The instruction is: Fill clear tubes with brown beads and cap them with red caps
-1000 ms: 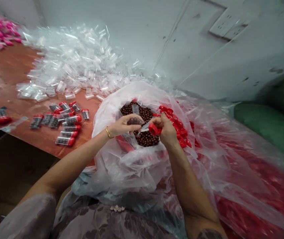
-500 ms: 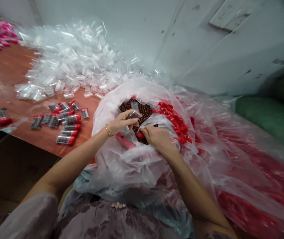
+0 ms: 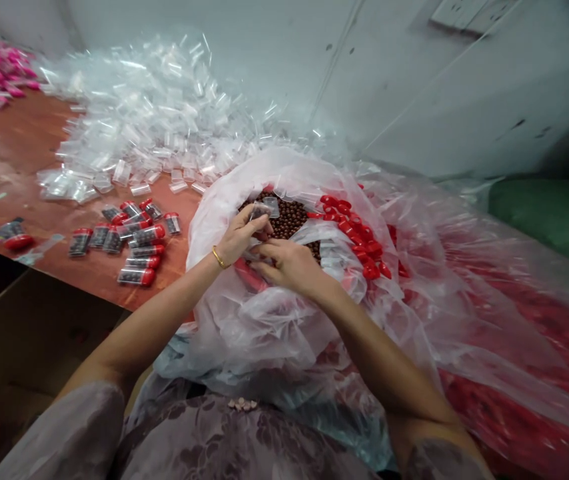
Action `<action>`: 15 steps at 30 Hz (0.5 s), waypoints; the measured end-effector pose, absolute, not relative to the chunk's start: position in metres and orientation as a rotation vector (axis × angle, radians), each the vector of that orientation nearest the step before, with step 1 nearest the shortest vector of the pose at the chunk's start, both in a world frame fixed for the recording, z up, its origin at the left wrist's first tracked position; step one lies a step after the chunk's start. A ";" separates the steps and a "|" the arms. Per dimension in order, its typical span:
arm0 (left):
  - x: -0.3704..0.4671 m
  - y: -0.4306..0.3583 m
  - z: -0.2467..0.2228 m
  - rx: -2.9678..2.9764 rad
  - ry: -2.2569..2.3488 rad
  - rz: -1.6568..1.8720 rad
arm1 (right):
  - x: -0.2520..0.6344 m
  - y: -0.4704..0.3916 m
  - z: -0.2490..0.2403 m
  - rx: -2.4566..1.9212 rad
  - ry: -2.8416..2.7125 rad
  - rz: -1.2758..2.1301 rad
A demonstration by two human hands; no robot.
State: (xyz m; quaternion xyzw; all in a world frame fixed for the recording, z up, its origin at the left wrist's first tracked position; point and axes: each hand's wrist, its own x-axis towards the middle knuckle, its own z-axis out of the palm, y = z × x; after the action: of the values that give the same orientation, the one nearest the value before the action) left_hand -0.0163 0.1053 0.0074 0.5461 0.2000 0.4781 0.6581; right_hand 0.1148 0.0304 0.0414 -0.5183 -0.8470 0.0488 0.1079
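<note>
Reddish-orange tabletop (image 3: 19, 157), clear container (image 3: 258, 212) in left hand (image 3: 238, 237)

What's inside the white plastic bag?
Brown beads, a clear container on them, and red caps at the right. The left hand, right hand and plastic folds hide the rest.

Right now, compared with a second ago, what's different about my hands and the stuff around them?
Your right hand has moved left, away from the red caps, to your left hand, which still holds a clear container. The red cap your right hand held is now out of sight. The filled containers and clear pile look unchanged.
</note>
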 end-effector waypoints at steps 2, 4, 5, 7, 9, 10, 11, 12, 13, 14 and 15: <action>-0.016 0.105 0.008 1.253 0.462 1.091 | 0.104 0.038 0.038 -1.509 -2.547 0.274; -0.016 0.105 0.008 1.267 0.472 1.085 | 0.099 0.043 0.036 -1.498 -2.561 0.373; -0.016 0.105 0.008 1.270 0.475 1.076 | 0.098 0.044 0.036 -1.498 -2.549 0.410; -0.017 0.105 0.009 1.274 0.463 1.038 | 0.101 0.041 0.037 -1.511 -2.493 0.467; -0.017 0.106 0.009 1.263 0.430 0.991 | 0.107 0.036 0.039 -1.549 -2.362 0.505; -0.018 0.107 0.009 1.247 0.402 0.971 | 0.112 0.033 0.040 -1.560 -2.266 0.521; -0.019 0.108 0.009 1.221 0.371 0.957 | 0.118 0.031 0.041 -1.563 -2.159 0.536; -0.020 0.109 0.010 1.189 0.340 0.947 | 0.124 0.029 0.042 -1.562 -2.051 0.540; -0.021 0.109 0.010 1.154 0.312 0.940 | 0.131 0.029 0.043 -1.561 -1.955 0.525; -0.022 0.110 0.010 1.119 0.290 0.934 | 0.138 0.029 0.043 -1.571 -1.882 0.486; -0.023 0.111 0.011 1.084 0.278 0.931 | 0.145 0.031 0.044 -1.596 -1.834 0.424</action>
State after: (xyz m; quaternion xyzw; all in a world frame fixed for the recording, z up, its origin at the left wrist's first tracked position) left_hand -0.0234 0.1110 0.0107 0.4956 0.1270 0.4253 0.7466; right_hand 0.1449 0.0311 0.0438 -0.6103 -0.7015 0.1622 0.3304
